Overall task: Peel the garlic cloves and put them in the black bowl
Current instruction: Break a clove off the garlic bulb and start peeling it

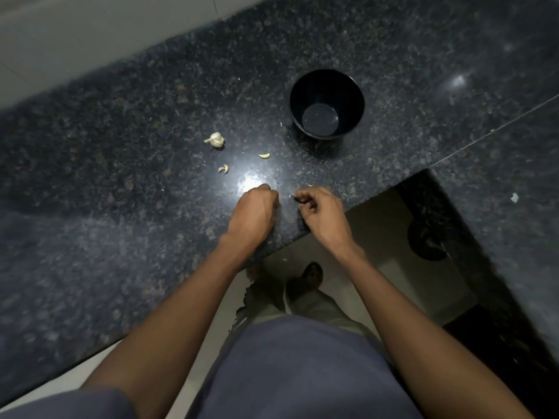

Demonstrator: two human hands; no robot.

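The black bowl stands upright on the dark granite counter, and I see no cloves inside it. A partial garlic bulb lies to the bowl's left. Two loose cloves lie nearer me, one below the bowl and one further left. My left hand rests on the counter with its fingers curled under; whatever they hold is hidden. My right hand is beside it, fingertips pinching a small pale scrap of garlic skin.
The counter's front edge cuts back in a step just under my right hand, with the floor and my feet below. A white scrap lies on the counter section at the right. A pale wall runs along the back left.
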